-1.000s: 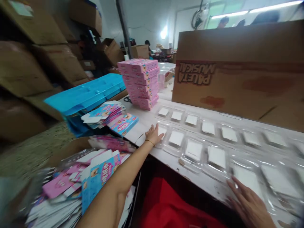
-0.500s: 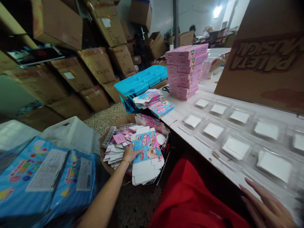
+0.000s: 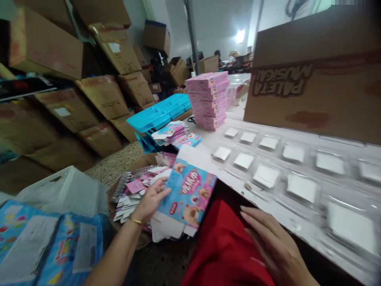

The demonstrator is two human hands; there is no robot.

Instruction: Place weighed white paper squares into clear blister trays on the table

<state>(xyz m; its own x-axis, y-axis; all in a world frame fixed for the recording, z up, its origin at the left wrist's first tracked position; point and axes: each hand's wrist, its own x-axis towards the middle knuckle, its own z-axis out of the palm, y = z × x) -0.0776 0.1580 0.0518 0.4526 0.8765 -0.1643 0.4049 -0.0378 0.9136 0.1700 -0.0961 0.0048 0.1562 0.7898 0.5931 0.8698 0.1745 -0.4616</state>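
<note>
My left hand (image 3: pixel 151 200) grips the left edge of a flat blue and pink printed carton (image 3: pixel 189 190) with a white flap. Beneath it, a large open box (image 3: pixel 113 198) holds many flat cartons and clear plastic pieces. My right hand (image 3: pixel 268 234) hangs over the table's front edge, fingers stretched out, holding nothing. On the white table (image 3: pixel 205 139), clear plastic trays with white squares (image 3: pixel 266 174) stand in two rows. A pile of folded blue and pink cartons (image 3: pixel 171 133) lies at the table's left corner, beside a stack of pink boxes (image 3: pixel 206 99).
A turquoise tray (image 3: pixel 160 111) sits left of the pink stack, near black scissors (image 3: pixel 191 119). A big brown cardboard box (image 3: pixel 312 79) stands at the table's back. Blue printed packages (image 3: pixel 68 246) and a translucent bin (image 3: pixel 71 190) are at the lower left. Cartons pile up behind.
My left hand has lifted the blue and pink carton out of the box, toward the table. My right hand has moved left, off the tabletop's front edge. The view has shifted right.
</note>
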